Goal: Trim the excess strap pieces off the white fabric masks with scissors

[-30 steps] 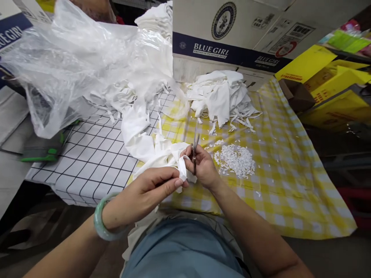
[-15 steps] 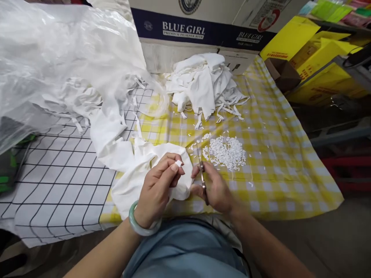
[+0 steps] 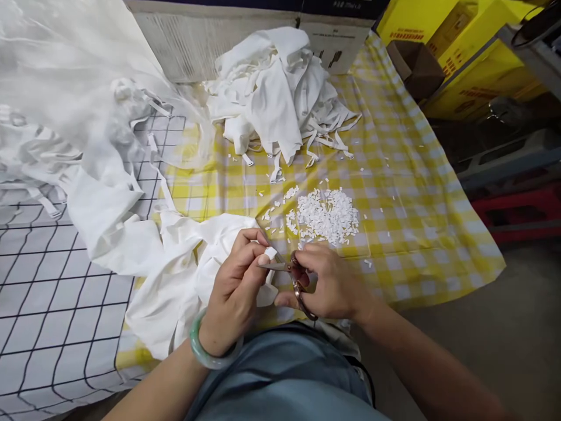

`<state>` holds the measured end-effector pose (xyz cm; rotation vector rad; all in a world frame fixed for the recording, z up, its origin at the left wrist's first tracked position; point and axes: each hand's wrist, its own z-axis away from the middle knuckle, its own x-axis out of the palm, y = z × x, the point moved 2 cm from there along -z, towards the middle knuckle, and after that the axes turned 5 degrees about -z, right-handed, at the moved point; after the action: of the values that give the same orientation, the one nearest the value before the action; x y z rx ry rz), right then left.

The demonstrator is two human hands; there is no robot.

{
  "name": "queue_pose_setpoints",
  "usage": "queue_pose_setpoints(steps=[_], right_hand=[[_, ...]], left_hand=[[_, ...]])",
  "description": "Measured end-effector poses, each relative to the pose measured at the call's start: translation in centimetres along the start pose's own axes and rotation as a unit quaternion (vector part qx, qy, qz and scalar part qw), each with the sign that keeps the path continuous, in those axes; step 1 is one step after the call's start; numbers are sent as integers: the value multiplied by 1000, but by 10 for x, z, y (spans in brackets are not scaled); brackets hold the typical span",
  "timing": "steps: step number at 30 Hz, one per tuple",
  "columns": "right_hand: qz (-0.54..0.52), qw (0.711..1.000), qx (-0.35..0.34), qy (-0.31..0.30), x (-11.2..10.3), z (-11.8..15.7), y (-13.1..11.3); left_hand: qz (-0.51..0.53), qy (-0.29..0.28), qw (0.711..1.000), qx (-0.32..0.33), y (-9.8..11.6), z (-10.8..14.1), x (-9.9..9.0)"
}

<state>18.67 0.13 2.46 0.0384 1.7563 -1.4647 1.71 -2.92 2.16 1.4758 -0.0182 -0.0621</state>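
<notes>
My left hand (image 3: 239, 283), with a green bangle at the wrist, pinches the end of a white strap (image 3: 270, 253) between thumb and fingers. My right hand (image 3: 326, 280) has its thumb and fingers in the handles of small scissors (image 3: 298, 289). Their blades are open and point left, at the strap end by my left fingertips. White fabric (image 3: 175, 257) lies beneath and left of my left hand. A heap of tiny white clippings (image 3: 328, 215) lies just beyond my right hand.
White garments with straps (image 3: 280, 93) are piled at the back against a carton (image 3: 210, 38). Clear plastic (image 3: 87, 41) covers more white fabric at the left. Yellow boxes (image 3: 477, 76) and a small brown box (image 3: 416, 67) stand at the right, beyond the checked tablecloth (image 3: 407, 234).
The scissors have swung left with their blades opened, and now meet the strap end at my left fingertips. The camera view has tilted down and shifted.
</notes>
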Motion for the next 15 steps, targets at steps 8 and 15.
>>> queue_pose_setpoints(steps=[8, 15], right_hand=[[-28, 999, 15, -2, 0, -1, 5], [-33, 999, 26, 0, 0, -1, 6]], left_hand=[[-26, -15, 999, 26, 1, -3, 3], [-20, -22, 999, 22, 0, -4, 4]])
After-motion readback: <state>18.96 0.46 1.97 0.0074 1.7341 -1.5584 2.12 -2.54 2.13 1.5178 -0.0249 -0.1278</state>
